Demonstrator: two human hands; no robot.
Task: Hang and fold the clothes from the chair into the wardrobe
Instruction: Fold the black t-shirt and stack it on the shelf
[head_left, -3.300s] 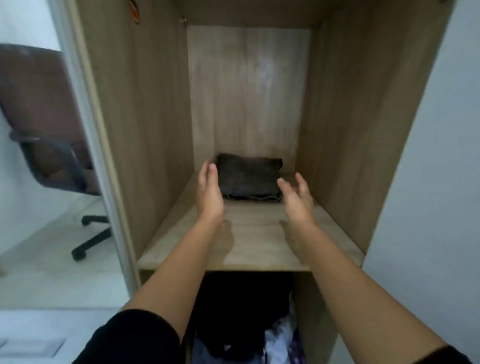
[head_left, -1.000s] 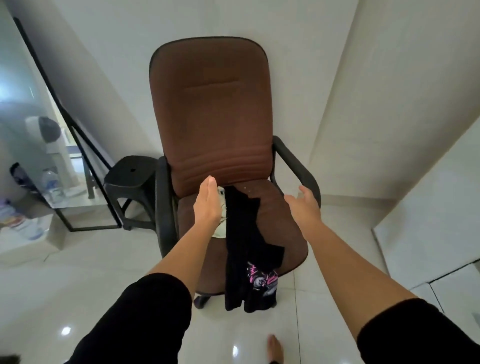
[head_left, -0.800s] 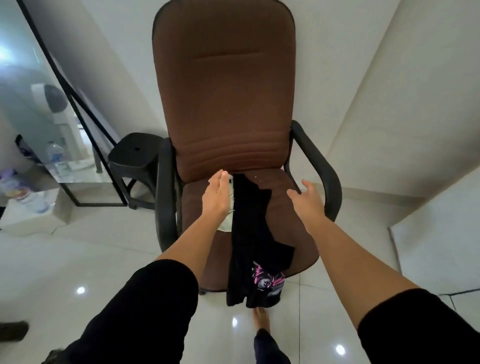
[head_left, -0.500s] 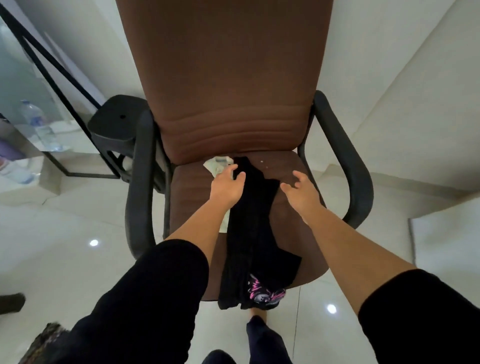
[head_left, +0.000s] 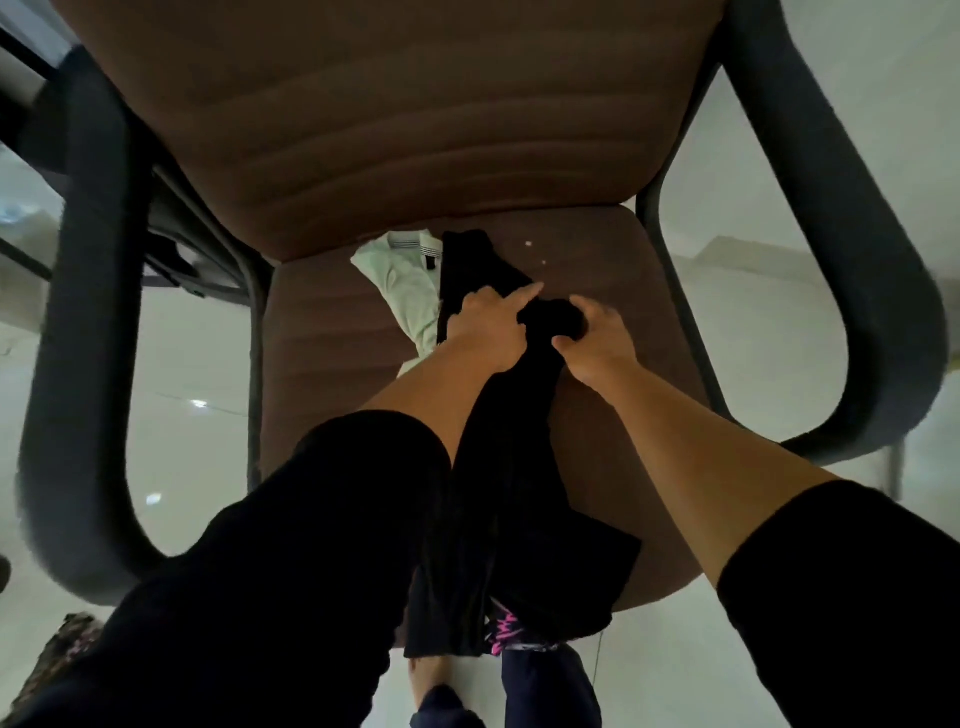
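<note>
A brown office chair (head_left: 332, 332) with black armrests fills the view. Along its seat lies a long black garment (head_left: 514, 467) with a pink print at the end that hangs over the front edge. My left hand (head_left: 488, 332) and my right hand (head_left: 592, 338) both grip the garment's bunched upper part near the middle of the seat. A pale green and white shirt (head_left: 410, 280) lies under and left of the black garment, near the backrest. The wardrobe is out of view.
Black armrests curve at the left (head_left: 72, 364) and right (head_left: 852, 291) of the seat. Glossy white tiled floor (head_left: 192, 374) surrounds the chair. My feet show below the seat's front edge. A patterned mat (head_left: 57, 649) lies at the lower left.
I turned from the wardrobe shelf to the chair and leaned in close. Both hands went from open above the seat to closed on the black garment.
</note>
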